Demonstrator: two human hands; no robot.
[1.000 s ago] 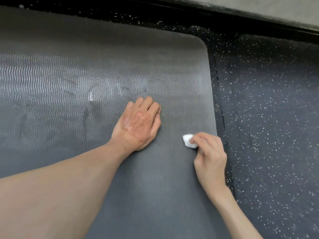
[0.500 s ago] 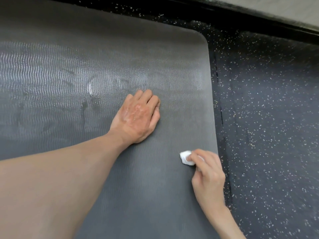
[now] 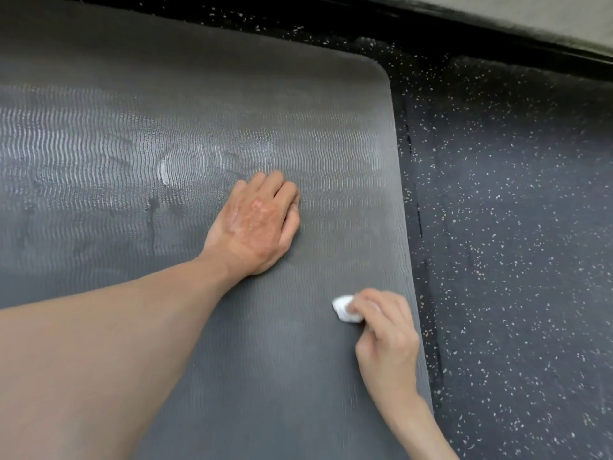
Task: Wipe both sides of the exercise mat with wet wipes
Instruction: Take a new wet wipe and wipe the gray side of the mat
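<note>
The dark grey ribbed foam exercise mat point(image 3: 298, 360) lies flat on the black speckled rubber floor point(image 3: 514, 260) with its rounded far corner in view, and it has not shifted over the last second. A wet sheen covers its far part, while the strip nearer us along the right edge looks duller. From this we judge that the upper face is partly wiped and the underside not yet begun.

Our left hand point(image 3: 255, 224) stays planted palm down near the mat's middle, fingers together and fairly straight, holding nothing. The forearm reaches in from the lower left like a brace.

Our right hand point(image 3: 384, 333) has drawn back toward us along the mat's right edge. Its knuckles are up, and its curled fingers pinch the small wadded white wet wipe point(image 3: 345, 308), pressing it onto the mat just inside that edge. The stroke seems to be working down the dull strip.
</note>
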